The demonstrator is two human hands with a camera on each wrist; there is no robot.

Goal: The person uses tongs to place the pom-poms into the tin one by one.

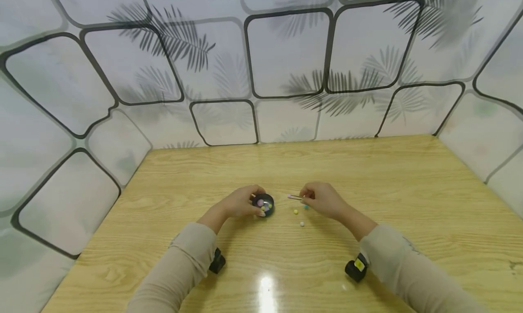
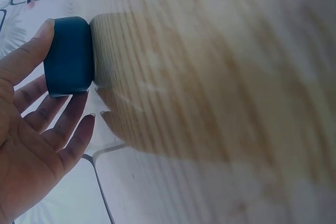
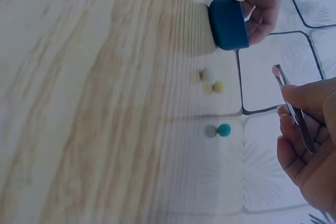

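My left hand [image 1: 254, 203] grips a small dark blue round dish [image 1: 263, 204] that stands on the wooden table [image 1: 367, 177]; the thumb lies on one side and the fingers on the other. The dish [image 2: 68, 56] holds several small coloured balls. My right hand [image 1: 305, 198] pinches metal tweezers [image 3: 295, 109], and a pink ball [image 3: 275, 70] sits at their tip, above the table just right of the dish. Three loose balls lie on the wood between the hands: white [image 3: 208, 73], yellow [image 3: 219, 86] and teal [image 3: 224, 129].
Panels printed with leaves and black frames [image 1: 286, 54] wall in the table at the back and on both sides. A black wrist camera [image 1: 356, 267] is strapped on each beige sleeve. A bright glare spot [image 1: 266, 288] lies near the front edge.
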